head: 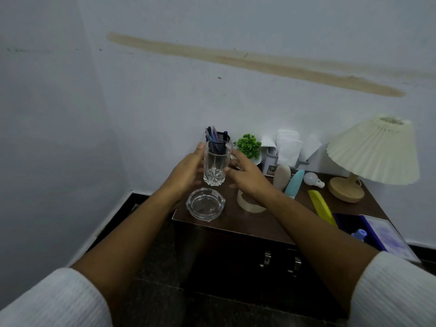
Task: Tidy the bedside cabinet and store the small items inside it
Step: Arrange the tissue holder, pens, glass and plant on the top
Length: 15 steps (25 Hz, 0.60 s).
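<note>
the glass [215,164] stands by the cabinet's [259,223] back left corner. our left hand [186,171] lies along it, clasp unclear; our right hand [247,178] is spread wide beside it. we'd grip low, clearing the ashtray [205,204].

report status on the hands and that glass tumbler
Left hand flat against glass tumbler, right hand open beside it. Tumbler upright, empty. Glass ashtray close in front, tape roll below right wrist.
</note>
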Tool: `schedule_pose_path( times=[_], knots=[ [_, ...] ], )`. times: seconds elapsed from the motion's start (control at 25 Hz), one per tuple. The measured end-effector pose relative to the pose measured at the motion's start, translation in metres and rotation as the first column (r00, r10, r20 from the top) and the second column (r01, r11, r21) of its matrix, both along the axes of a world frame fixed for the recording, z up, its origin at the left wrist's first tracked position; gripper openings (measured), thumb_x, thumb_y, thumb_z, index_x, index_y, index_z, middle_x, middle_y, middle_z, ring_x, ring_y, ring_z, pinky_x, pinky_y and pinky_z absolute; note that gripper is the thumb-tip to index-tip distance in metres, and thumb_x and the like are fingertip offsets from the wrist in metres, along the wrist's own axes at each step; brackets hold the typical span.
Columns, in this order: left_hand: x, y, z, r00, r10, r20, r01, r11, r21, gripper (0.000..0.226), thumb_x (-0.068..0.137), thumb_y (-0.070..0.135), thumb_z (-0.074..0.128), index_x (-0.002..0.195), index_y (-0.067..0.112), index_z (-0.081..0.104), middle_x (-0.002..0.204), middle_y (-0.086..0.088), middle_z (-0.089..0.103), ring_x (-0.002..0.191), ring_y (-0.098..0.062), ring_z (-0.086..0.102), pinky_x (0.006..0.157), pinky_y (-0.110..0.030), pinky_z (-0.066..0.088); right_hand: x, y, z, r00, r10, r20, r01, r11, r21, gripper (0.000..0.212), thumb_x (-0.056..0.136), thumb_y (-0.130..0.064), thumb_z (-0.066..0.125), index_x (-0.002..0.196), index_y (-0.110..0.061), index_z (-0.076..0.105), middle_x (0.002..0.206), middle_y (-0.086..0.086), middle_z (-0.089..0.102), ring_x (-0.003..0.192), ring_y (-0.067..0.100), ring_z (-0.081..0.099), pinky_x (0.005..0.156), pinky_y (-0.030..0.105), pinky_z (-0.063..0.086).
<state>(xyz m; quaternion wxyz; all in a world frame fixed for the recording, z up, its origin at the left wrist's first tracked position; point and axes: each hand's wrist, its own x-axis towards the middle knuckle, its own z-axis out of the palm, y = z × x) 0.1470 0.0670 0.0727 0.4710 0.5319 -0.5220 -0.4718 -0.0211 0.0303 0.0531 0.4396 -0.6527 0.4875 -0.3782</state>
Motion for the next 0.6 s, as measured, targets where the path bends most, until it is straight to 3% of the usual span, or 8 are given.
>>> schedule_pose_path(
  times=[0.12,0.24,0.4,0.48,0.6],
  knots=[
    [0.001,0.023,0.005,0.999,0.032,-0.015,-0.033,0.999,-0.023,0.046,0.102,0.062,0.029,0.116,0.027,0.055,0.102,0.013,0.062,0.095,0.0,0.061,0.079,-0.026,0.051,-0.003,0.022,0.007,1.0,0.001,0.004,-0.001,1.0,0.011,0.049,0.101,-0.016,0.056,0.146,-0.028,0.041,0.126,-0.003,0.062,0.111,0.015,0.062,0.086,0.045,0.058],
    [-0.001,0.047,-0.004,0.997,0.063,-0.039,-0.063,0.998,0.002,0.041,0.101,0.064,0.03,0.099,0.035,0.058,0.102,0.013,0.064,0.098,-0.004,0.062,0.09,-0.035,0.052,-0.002,0.045,0.0,0.998,0.018,-0.053,-0.018,1.0,0.006,0.049,0.099,-0.014,0.057,0.145,-0.026,0.044,0.125,-0.001,0.064,0.112,0.019,0.065,0.083,0.046,0.061],
    [-0.001,0.066,-0.023,0.992,0.101,-0.079,-0.097,0.994,0.056,0.044,0.1,0.066,0.033,0.113,0.031,0.056,0.112,0.006,0.065,0.105,-0.009,0.063,0.084,-0.033,0.052,0.004,0.063,-0.014,0.995,0.026,-0.093,-0.021,0.998,0.054,0.055,0.099,-0.012,0.058,0.148,-0.027,0.039,0.13,0.0,0.061,0.112,0.02,0.063,0.082,0.051,0.062],
    [0.0,0.068,-0.029,0.99,0.108,-0.094,-0.101,0.992,0.076,0.05,0.1,0.066,0.033,0.12,0.027,0.058,0.114,0.005,0.066,0.105,-0.009,0.063,0.076,-0.029,0.052,0.008,0.064,-0.021,0.994,0.043,-0.104,-0.033,0.995,0.096,0.06,0.097,-0.011,0.059,0.15,-0.029,0.036,0.133,-0.003,0.059,0.113,0.019,0.063,0.082,0.049,0.061],
    [0.003,0.064,-0.04,0.986,0.133,-0.098,-0.124,0.988,0.089,0.054,0.098,0.07,0.035,0.123,0.028,0.059,0.118,0.004,0.068,0.107,-0.011,0.065,0.078,-0.03,0.053,0.01,0.063,-0.027,0.996,0.056,-0.066,-0.047,0.99,0.134,0.063,0.096,-0.009,0.059,0.15,-0.031,0.037,0.134,-0.007,0.058,0.116,0.018,0.062,0.083,0.044,0.06]
  ],
)
